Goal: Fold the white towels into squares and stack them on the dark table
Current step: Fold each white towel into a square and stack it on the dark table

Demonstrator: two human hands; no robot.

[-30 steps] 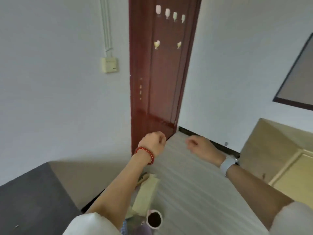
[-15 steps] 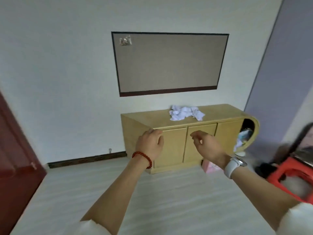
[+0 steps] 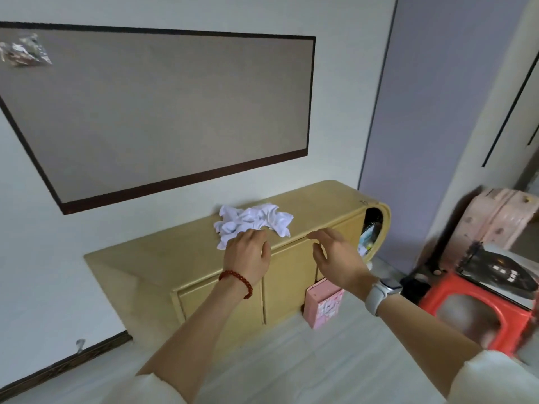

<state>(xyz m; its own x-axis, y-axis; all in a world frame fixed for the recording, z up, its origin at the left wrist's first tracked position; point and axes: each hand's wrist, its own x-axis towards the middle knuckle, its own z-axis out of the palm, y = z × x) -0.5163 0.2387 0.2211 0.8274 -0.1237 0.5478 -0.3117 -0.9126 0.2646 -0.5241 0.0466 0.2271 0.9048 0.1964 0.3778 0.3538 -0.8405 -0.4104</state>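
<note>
A crumpled heap of white towels (image 3: 253, 221) lies on top of a light wooden cabinet (image 3: 180, 252) against the wall. My left hand (image 3: 248, 256), with a red bead bracelet at the wrist, is stretched out just in front of the heap, fingers loosely bent, holding nothing. My right hand (image 3: 335, 258), with a white watch at the wrist, hovers to the right of the heap with fingers spread and empty. The dark table is out of view.
A large grey board (image 3: 163, 112) with a dark frame hangs above the cabinet. A pink box (image 3: 323, 306) stands on the pale floor against the cabinet doors. A red plastic stool (image 3: 478, 313) with a dark object on it stands at the right.
The view swung from a red door to the cabinet and came closer. Both hands went from fists to loose fingers and now reach near the towel heap.
</note>
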